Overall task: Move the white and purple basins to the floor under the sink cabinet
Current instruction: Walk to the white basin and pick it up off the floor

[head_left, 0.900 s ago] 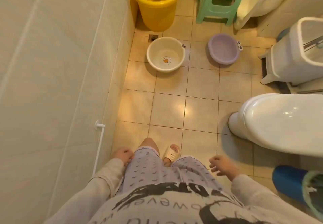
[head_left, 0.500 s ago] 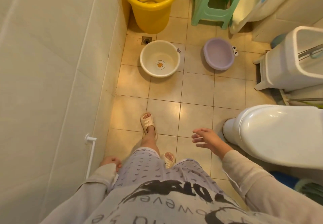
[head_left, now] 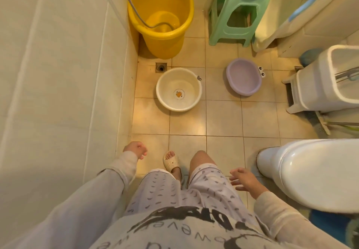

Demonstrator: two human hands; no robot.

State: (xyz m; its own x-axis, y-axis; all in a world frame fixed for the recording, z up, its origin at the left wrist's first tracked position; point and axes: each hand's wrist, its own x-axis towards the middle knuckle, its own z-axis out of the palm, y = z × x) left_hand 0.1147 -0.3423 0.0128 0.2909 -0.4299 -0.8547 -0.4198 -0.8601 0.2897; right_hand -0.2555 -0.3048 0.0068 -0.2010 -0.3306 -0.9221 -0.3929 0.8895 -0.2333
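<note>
Two basins on the bathroom floor, far from a standing person whose hands hold nothing.

The tiled floor [head_left: 223,120] runs between a wall on the left and a toilet [head_left: 314,173] on the near right. A yellow bucket [head_left: 161,25] stands in the far left corner, a hose hanging into it, and a green stool [head_left: 233,21] stands to its right. The white basin [head_left: 178,89] sits upright on the floor just near of the bucket, beside a floor drain [head_left: 161,67]; a small duck print marks its bottom. The purple basin [head_left: 243,76] lies well apart to its right, possibly tilted, near a white bin [head_left: 326,81]. The left hand [head_left: 136,149] hangs loosely curled by the wall; the right hand [head_left: 244,179] is spread, fingers released, near the toilet. Neither touches a basin.
</note>
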